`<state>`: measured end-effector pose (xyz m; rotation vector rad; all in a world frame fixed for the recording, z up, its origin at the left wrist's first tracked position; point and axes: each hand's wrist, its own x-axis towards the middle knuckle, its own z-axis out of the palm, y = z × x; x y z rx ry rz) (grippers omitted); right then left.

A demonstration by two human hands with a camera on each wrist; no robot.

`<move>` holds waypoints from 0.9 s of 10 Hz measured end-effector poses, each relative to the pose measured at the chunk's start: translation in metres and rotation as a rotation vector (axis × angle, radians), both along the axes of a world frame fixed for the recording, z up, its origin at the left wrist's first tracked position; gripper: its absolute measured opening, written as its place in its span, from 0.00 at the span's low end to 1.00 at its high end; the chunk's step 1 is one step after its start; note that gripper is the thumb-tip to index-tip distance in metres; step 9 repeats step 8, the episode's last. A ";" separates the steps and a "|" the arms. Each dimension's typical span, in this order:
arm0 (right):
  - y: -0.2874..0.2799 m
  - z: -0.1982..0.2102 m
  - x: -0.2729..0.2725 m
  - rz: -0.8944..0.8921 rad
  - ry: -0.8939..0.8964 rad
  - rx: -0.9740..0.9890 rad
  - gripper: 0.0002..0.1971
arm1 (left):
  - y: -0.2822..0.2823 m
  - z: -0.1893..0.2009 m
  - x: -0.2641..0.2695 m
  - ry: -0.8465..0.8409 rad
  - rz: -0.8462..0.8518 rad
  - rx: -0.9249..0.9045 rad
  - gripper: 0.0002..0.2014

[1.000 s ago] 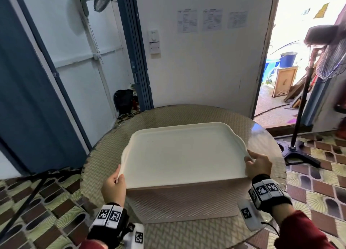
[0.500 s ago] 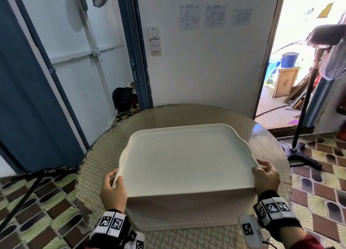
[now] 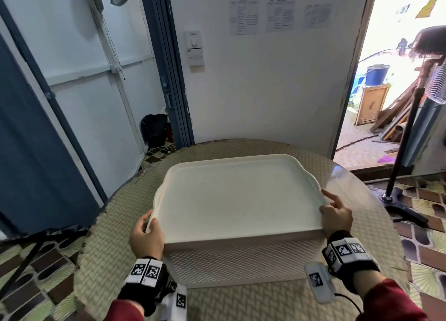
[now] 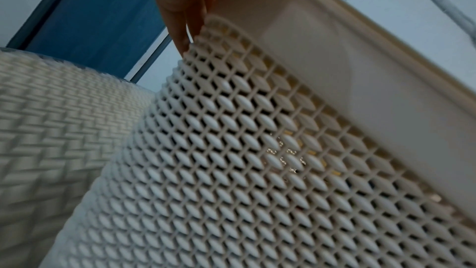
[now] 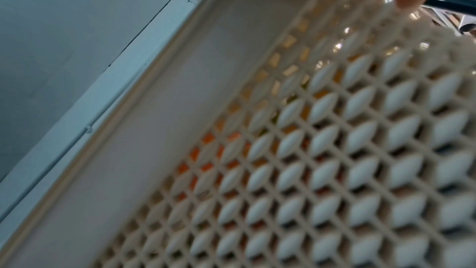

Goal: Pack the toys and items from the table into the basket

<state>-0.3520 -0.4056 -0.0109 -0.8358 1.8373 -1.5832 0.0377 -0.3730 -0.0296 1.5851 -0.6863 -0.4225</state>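
- We are viewing a cream lattice basket (image 3: 231,260) sitting on a round woven-pattern table (image 3: 253,301) under a glossy clear top; a flat cream lid (image 3: 236,200) is covering it.
- Left hand (image 3: 146,236) is gripping the lid's near-left edge, thumb on top, fingers curled under.
- Right hand (image 3: 336,215) is holding the lid's right rim, fingers partly extended along it.
- Through the lattice we are seeing orange and yellow patches; contents unidentifiable.
- Room: patterned tile floor (image 3: 424,229), white wall with posted papers (image 3: 280,15), blue door frame (image 3: 169,62), fan stand (image 3: 398,176) by the open doorway.

Cream lid (image 3: 237,200) over cream lattice basket (image 3: 236,260); beige woven-pattern table (image 3: 120,224); red sleeves (image 3: 391,301).
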 end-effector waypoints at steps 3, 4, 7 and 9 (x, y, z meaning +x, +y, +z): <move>-0.100 -0.003 0.003 0.018 -0.002 0.004 0.26 | -0.094 0.005 0.006 -0.020 -0.034 0.022 0.16; -0.130 -0.002 0.004 0.049 0.047 0.016 0.26 | -0.122 0.010 0.007 -0.043 -0.051 0.049 0.17; -0.135 0.010 0.006 0.164 0.169 0.141 0.26 | -0.125 0.026 0.006 -0.088 -0.173 0.133 0.19; -0.119 0.022 -0.009 0.320 0.256 0.272 0.19 | -0.085 0.023 -0.002 -0.131 -0.217 0.194 0.27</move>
